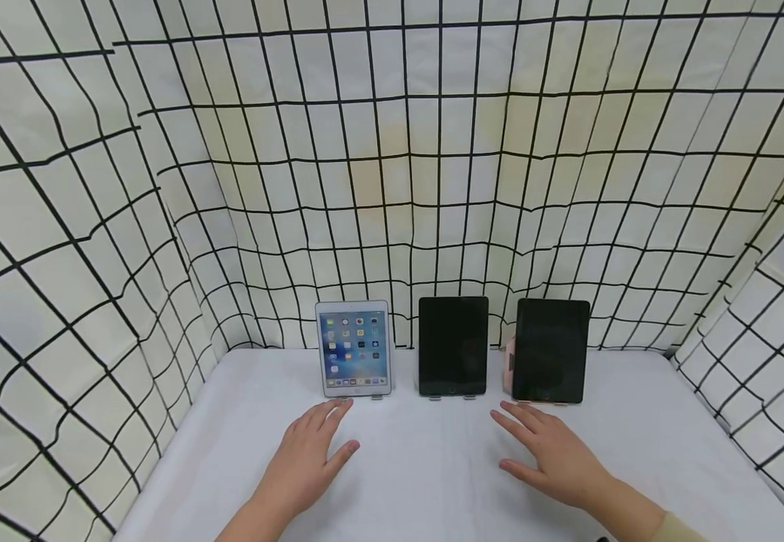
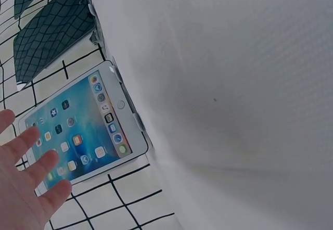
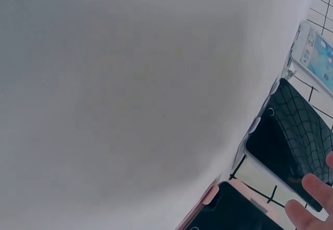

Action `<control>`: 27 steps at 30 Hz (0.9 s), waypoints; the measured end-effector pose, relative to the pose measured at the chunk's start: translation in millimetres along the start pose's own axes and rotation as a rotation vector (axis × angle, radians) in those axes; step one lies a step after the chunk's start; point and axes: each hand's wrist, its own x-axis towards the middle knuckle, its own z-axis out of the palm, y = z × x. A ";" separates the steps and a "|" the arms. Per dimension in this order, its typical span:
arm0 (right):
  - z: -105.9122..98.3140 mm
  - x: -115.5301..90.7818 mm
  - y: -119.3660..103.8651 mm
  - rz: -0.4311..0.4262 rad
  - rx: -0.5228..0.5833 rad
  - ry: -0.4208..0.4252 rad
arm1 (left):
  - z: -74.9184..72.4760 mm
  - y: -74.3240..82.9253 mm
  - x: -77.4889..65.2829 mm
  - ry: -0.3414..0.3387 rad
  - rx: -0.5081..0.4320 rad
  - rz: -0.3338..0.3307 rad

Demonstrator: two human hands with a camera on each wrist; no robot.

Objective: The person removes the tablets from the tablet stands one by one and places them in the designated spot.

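Three tablets lean upright on small stands along the back of a white table. The left one, a white-framed tablet (image 1: 355, 348), has its screen lit with rows of app icons. In the middle stands a black tablet (image 1: 453, 346) with a dark screen. Another dark black tablet (image 1: 550, 351) is at the right, on a pink stand (image 1: 509, 366). My left hand (image 1: 308, 459), fingers spread, hovers in front of the lit tablet and holds nothing. Fingers extended, my right hand (image 1: 553, 455) is in front of the right tablet, also holding nothing.
White cloth with a black grid forms the back wall (image 1: 459, 173) and both side walls around the table. A white cloth (image 1: 425, 482) covers the tabletop. Clear stand hooks (image 1: 435, 397) stick out under the middle tablet's lower edge.
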 end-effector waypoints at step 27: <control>6.3 25.9 -14.6 -0.018 0.040 -0.060 | -8.4 -13.5 8.1 0.049 -0.031 -0.051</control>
